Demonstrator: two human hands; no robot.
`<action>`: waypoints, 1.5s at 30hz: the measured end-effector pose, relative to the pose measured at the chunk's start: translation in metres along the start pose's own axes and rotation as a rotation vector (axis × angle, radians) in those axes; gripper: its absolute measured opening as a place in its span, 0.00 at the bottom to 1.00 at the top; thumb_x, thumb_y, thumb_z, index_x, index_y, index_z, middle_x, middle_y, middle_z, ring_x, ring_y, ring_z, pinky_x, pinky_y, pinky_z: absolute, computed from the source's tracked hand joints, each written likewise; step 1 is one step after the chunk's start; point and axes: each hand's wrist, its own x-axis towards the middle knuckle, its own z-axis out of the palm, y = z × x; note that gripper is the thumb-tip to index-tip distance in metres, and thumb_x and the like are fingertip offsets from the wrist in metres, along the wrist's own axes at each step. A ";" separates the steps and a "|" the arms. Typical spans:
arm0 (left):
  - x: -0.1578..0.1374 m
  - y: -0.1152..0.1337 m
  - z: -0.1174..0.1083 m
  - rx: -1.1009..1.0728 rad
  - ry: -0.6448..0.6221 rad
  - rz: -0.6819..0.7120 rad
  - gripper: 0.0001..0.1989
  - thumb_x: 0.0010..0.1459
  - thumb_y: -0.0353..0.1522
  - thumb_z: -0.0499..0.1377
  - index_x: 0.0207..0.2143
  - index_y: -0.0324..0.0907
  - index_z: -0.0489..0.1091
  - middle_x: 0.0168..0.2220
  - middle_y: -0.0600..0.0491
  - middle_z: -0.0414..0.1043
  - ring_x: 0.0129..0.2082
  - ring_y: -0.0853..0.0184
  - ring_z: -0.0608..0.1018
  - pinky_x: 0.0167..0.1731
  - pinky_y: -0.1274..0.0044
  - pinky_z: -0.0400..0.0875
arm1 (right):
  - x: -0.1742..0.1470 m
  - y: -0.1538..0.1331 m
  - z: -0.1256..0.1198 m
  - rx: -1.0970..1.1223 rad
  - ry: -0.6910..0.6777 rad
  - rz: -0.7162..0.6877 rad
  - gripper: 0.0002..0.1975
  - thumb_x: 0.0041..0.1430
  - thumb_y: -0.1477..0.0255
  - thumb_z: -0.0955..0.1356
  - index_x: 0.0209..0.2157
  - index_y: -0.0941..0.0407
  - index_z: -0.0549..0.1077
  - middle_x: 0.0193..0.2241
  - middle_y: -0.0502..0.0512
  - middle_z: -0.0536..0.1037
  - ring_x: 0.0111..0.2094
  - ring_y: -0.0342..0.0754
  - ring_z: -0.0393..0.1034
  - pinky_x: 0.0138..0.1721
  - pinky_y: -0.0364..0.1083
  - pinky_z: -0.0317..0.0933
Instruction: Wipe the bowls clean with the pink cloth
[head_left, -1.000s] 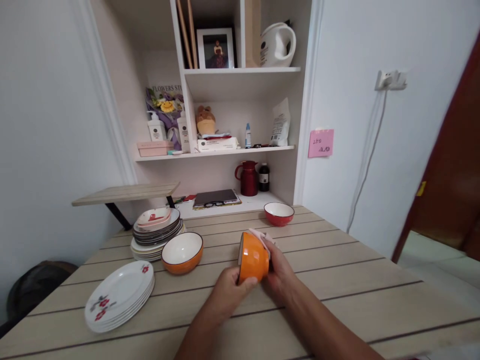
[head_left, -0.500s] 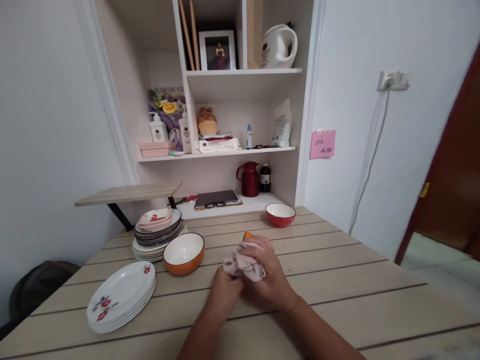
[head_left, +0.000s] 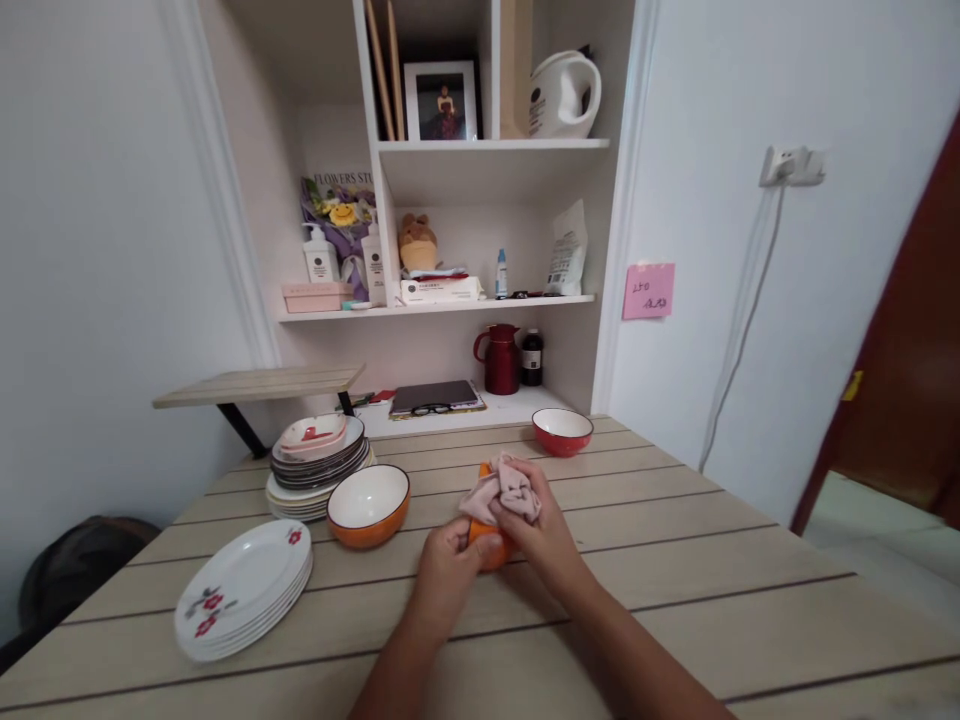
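Observation:
Between my hands, above the table, is an orange bowl (head_left: pixel 491 553), tilted so that its outer side faces me. My left hand (head_left: pixel 450 565) grips its left edge, with the thumb on the outside. A crumpled pale pink cloth (head_left: pixel 510 490) lies over the bowl's upper part, pressed there by my right hand (head_left: pixel 541 530), whose fingers close round it. Much of the bowl is hidden by the cloth and my fingers. Left of my hands an orange bowl with a white inside (head_left: pixel 367 505) stands upright on the table.
White plates with red flowers (head_left: pixel 244 585) are stacked at the front left. Behind them stands a taller stack of plates and small dishes (head_left: pixel 319 460). A red bowl (head_left: pixel 562 432) is at the back right. Beyond the table (head_left: pixel 675 560), a shelf unit holds a red jug (head_left: pixel 501 360).
The bowl has turned in my hands, so more of its orange outside shows. The cloth and my right fingers have shifted over it, and my left thumb now shows on its side.

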 end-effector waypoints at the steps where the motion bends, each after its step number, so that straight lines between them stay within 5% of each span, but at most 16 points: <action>1: 0.000 0.000 -0.001 0.000 0.013 0.011 0.19 0.47 0.44 0.70 0.35 0.39 0.80 0.29 0.53 0.77 0.31 0.65 0.74 0.34 0.77 0.68 | -0.001 -0.001 0.003 0.035 0.013 0.023 0.28 0.49 0.66 0.77 0.52 0.50 0.70 0.51 0.56 0.78 0.49 0.56 0.73 0.53 0.53 0.65; 5: 0.001 -0.002 -0.004 0.078 0.002 0.035 0.20 0.52 0.46 0.68 0.37 0.37 0.80 0.32 0.52 0.79 0.33 0.63 0.75 0.36 0.76 0.69 | -0.001 -0.004 0.010 0.300 0.054 0.233 0.29 0.49 0.60 0.78 0.51 0.50 0.70 0.45 0.55 0.81 0.46 0.57 0.75 0.48 0.53 0.69; 9: -0.001 -0.002 -0.003 0.136 -0.180 0.043 0.20 0.50 0.35 0.68 0.47 0.39 0.79 0.44 0.48 0.81 0.44 0.56 0.78 0.48 0.70 0.71 | 0.001 -0.002 0.011 0.450 0.124 0.386 0.26 0.49 0.58 0.78 0.47 0.51 0.73 0.40 0.53 0.82 0.40 0.55 0.77 0.38 0.49 0.70; 12: -0.003 -0.002 -0.003 0.272 -0.250 0.116 0.26 0.48 0.26 0.64 0.53 0.42 0.78 0.56 0.45 0.76 0.59 0.53 0.73 0.64 0.64 0.59 | 0.003 0.001 0.010 0.486 0.194 0.462 0.24 0.47 0.59 0.78 0.44 0.51 0.74 0.35 0.50 0.81 0.34 0.52 0.75 0.32 0.46 0.68; 15: -0.005 -0.003 -0.005 0.398 -0.256 0.141 0.31 0.47 0.24 0.62 0.56 0.44 0.76 0.58 0.44 0.73 0.63 0.53 0.69 0.68 0.64 0.52 | 0.005 0.003 0.008 0.516 0.220 0.449 0.20 0.46 0.62 0.79 0.40 0.52 0.75 0.33 0.48 0.81 0.34 0.50 0.74 0.34 0.45 0.68; 17: -0.006 -0.004 -0.006 0.443 -0.276 0.132 0.27 0.48 0.25 0.63 0.52 0.45 0.78 0.53 0.44 0.76 0.58 0.54 0.73 0.64 0.65 0.58 | 0.007 0.003 0.007 0.527 0.215 0.424 0.18 0.46 0.63 0.79 0.37 0.52 0.75 0.32 0.47 0.81 0.33 0.50 0.74 0.36 0.46 0.68; 20: -0.004 -0.007 -0.006 0.508 -0.249 0.070 0.06 0.52 0.32 0.63 0.31 0.42 0.79 0.30 0.52 0.76 0.36 0.59 0.76 0.43 0.72 0.70 | 0.010 0.004 0.002 0.507 0.219 0.416 0.16 0.47 0.63 0.78 0.35 0.51 0.74 0.29 0.46 0.79 0.30 0.49 0.72 0.34 0.46 0.67; 22: -0.003 -0.010 -0.005 0.512 -0.198 0.047 0.10 0.53 0.36 0.62 0.22 0.41 0.72 0.21 0.58 0.65 0.26 0.66 0.68 0.31 0.76 0.63 | 0.011 0.003 -0.001 0.493 0.225 0.408 0.15 0.48 0.63 0.78 0.36 0.51 0.74 0.30 0.46 0.79 0.32 0.50 0.72 0.34 0.46 0.66; 26: -0.001 -0.012 -0.003 0.355 -0.106 0.058 0.12 0.51 0.37 0.63 0.20 0.41 0.68 0.20 0.59 0.61 0.25 0.70 0.62 0.26 0.78 0.55 | 0.006 0.000 -0.003 0.249 0.135 0.189 0.20 0.51 0.63 0.76 0.45 0.50 0.75 0.44 0.53 0.81 0.46 0.55 0.74 0.48 0.52 0.67; 30: 0.000 -0.006 -0.003 0.208 0.000 0.040 0.10 0.49 0.38 0.66 0.29 0.40 0.77 0.29 0.53 0.75 0.32 0.63 0.72 0.34 0.76 0.66 | -0.004 -0.004 0.002 -0.217 -0.100 -0.266 0.21 0.48 0.71 0.77 0.46 0.47 0.77 0.58 0.56 0.73 0.61 0.61 0.64 0.63 0.59 0.54; 32: 0.000 -0.003 -0.004 0.149 0.012 0.045 0.11 0.49 0.38 0.67 0.32 0.40 0.79 0.33 0.50 0.78 0.36 0.61 0.75 0.39 0.75 0.68 | -0.003 -0.002 0.004 -0.281 -0.141 -0.331 0.21 0.48 0.71 0.78 0.46 0.47 0.77 0.60 0.56 0.71 0.63 0.62 0.61 0.65 0.60 0.52; 37: -0.003 0.003 -0.003 0.034 -0.102 0.017 0.14 0.49 0.42 0.70 0.30 0.39 0.79 0.27 0.53 0.76 0.32 0.64 0.74 0.34 0.77 0.68 | 0.011 0.005 0.001 0.085 0.056 0.054 0.24 0.54 0.58 0.76 0.50 0.50 0.72 0.49 0.57 0.79 0.52 0.58 0.71 0.56 0.57 0.62; 45: -0.002 0.001 -0.008 -0.107 -0.012 -0.030 0.25 0.48 0.48 0.72 0.39 0.37 0.81 0.33 0.49 0.80 0.36 0.59 0.79 0.38 0.74 0.71 | -0.005 0.002 0.008 0.413 0.025 0.501 0.26 0.53 0.55 0.76 0.51 0.50 0.74 0.40 0.51 0.83 0.36 0.51 0.75 0.31 0.44 0.65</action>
